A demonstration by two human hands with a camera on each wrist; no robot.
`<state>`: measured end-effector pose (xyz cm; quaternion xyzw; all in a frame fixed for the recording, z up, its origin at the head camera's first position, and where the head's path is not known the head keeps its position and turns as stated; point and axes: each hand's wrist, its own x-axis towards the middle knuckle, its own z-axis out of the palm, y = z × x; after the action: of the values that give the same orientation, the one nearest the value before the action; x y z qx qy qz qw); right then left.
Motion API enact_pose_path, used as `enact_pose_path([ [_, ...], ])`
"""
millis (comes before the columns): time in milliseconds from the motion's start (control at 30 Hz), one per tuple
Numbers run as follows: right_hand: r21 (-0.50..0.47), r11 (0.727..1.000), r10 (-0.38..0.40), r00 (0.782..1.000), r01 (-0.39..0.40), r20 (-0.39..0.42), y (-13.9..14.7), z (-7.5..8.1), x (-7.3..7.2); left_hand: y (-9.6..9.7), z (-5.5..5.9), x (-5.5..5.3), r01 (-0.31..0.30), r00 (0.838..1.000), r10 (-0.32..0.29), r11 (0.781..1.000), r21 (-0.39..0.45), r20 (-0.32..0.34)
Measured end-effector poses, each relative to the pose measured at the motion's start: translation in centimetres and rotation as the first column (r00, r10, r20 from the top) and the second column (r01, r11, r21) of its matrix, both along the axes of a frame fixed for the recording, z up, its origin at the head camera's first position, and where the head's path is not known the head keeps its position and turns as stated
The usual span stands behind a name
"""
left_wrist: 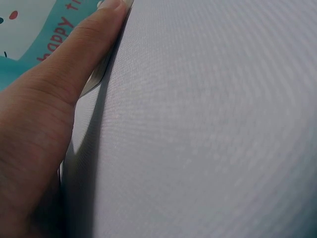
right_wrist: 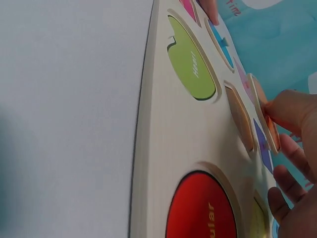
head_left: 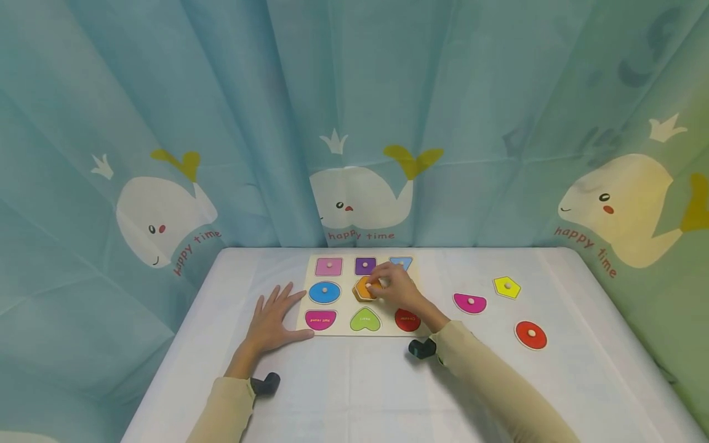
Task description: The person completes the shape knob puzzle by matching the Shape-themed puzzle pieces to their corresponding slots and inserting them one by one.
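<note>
My right hand (head_left: 396,286) pinches the small knob of an orange hexagon puzzle piece (head_left: 361,289) between thumb and fingers. In the right wrist view that piece (right_wrist: 258,101) hovers tilted just above a matching orange recess (right_wrist: 239,118) in the puzzle board (head_left: 344,307). My left hand (head_left: 269,325) lies beside the board's left edge, fingers spread, with index fingertip and thumb at the edge. A blue oval (head_left: 324,293), a pink square (head_left: 329,266), a purple square (head_left: 365,266) and a light blue triangle (head_left: 401,263), partly behind my right hand, sit in the board.
Along the board's near side are a magenta half-round recess (head_left: 320,319), a green heart recess (head_left: 365,319) and a red circular recess (head_left: 407,320). On the white table (head_left: 354,394) to the right lie a magenta half-round piece (head_left: 469,303), a yellow pentagon (head_left: 506,287) and a red circle (head_left: 531,335).
</note>
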<state>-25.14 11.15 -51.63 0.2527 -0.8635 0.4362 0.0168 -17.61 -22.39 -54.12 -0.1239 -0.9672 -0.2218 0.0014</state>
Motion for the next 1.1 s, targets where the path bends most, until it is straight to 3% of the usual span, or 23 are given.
enact_pose_path([
  [400,0.043,0.998,-0.053,0.998,0.052,0.043,-1.3,-1.0,0.0,-0.1,-0.1,0.0,0.003,1.000,-0.003,1.000,0.004,-0.005],
  [1100,0.105,0.985,-0.143,0.989,0.140,0.023,-1.8,-1.6,0.1,0.1,0.4,0.1,0.003,1.000,-0.003,1.000,0.007,-0.003],
])
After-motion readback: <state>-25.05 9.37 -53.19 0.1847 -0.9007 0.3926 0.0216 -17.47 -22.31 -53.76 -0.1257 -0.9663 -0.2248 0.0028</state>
